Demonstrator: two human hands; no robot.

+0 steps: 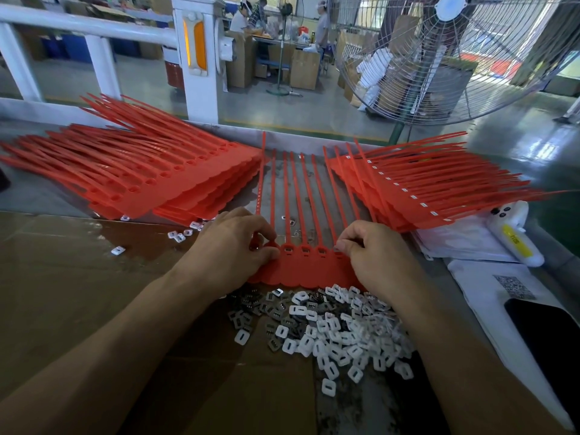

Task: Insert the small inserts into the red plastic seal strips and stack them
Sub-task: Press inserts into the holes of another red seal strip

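A large wire-guarded fan (pixel 464 54) fills the upper right, its rim cut off by the frame edge. On the metal table (pixel 37 193) lie two fanned stacks of red seal strips: the left stack (pixel 150 174) with empty sockets, the right stack (pixel 417 186) showing small white inserts. Between them lies the working strip sheet (pixel 309 271), its tails pointing away. The left hand (pixel 232 246) pinches its left end; the right hand (pixel 376 252) curls fingers over the right end, hiding whatever it holds there. The pile of loose inserts (pixel 332 328) sits just below, partly covered by the right wrist.
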